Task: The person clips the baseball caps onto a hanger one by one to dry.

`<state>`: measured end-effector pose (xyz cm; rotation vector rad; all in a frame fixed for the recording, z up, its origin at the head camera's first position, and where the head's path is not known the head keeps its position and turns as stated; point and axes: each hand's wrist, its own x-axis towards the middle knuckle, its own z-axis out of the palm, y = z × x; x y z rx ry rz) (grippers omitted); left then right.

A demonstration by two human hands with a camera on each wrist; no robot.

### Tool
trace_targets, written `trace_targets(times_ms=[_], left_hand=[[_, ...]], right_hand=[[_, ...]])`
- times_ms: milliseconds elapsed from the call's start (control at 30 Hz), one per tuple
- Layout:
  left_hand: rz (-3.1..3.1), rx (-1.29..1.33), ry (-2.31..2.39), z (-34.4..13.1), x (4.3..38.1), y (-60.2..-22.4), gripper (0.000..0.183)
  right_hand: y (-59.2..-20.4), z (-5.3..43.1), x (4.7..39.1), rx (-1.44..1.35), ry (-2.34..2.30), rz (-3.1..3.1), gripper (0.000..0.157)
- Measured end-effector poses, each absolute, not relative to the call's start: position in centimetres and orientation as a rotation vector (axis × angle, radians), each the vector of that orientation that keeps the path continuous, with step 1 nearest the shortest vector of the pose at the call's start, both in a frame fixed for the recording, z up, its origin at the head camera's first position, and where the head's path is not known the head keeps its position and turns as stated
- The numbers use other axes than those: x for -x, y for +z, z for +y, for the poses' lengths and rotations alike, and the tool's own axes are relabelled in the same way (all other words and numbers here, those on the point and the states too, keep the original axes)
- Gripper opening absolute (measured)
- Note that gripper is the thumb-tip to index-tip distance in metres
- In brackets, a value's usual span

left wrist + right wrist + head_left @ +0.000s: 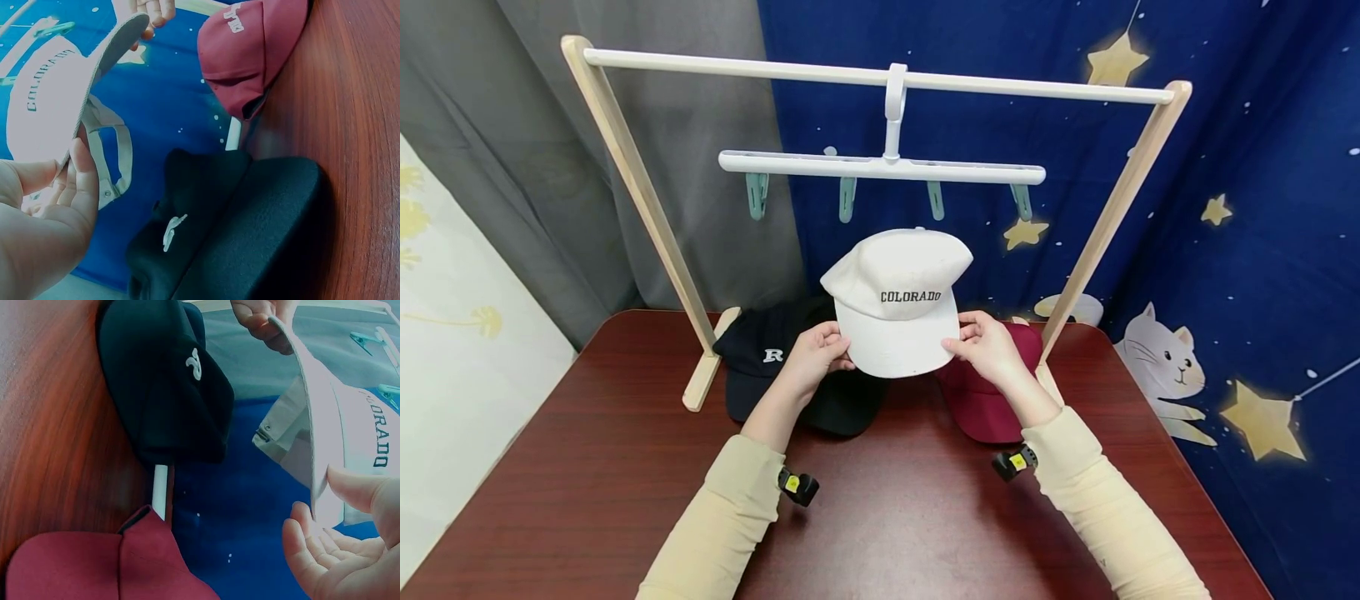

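A white baseball cap (901, 279) lettered COLORADO is held up in the air, brim toward me. My left hand (816, 354) pinches the left edge of its brim between thumb and fingers. On the brim's opposite edge, my right hand (988, 346) has the same kind of pinch. The cap's back strap (115, 147) hangs behind the brim in the left wrist view. Above the cap is a white hanger (880, 167) with several teal clips (847, 200), apart from the cap.
A wooden rack (647, 196) with a white rod (730, 67) stands at the table's back and carries the hanger. Behind my left hand lies a black cap (748, 375) with a white R; a maroon cap (985, 408) lies behind my right. The table (895, 517) is dark red wood.
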<state>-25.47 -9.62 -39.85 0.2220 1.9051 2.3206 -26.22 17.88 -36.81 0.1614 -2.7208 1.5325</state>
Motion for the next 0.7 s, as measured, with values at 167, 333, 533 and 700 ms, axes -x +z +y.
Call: trace_targets(times_ms=[167,333,533,700], left_hand=[[1.874,-0.223,2.342,-9.4,25.3,-39.5,0.009],[1.872,-0.220,2.345,-9.3,25.4,-39.4,0.012],[1.886,-0.197,2.344,-9.3,25.3,-39.7,0.012],[1.887,-0.210,2.345,-9.3,25.2,-39.9,0.012]], right_hand=[[-36.6,18.3,26.3,-0.170,1.496,-2.755,0.050],[-36.4,18.7,26.3,-0.212,1.475,-2.755,0.045],[-35.7,19.2,26.5,-0.271,1.456,-2.703,0.040],[-34.6,19.5,26.5,-0.245,1.410,-2.681,0.039]])
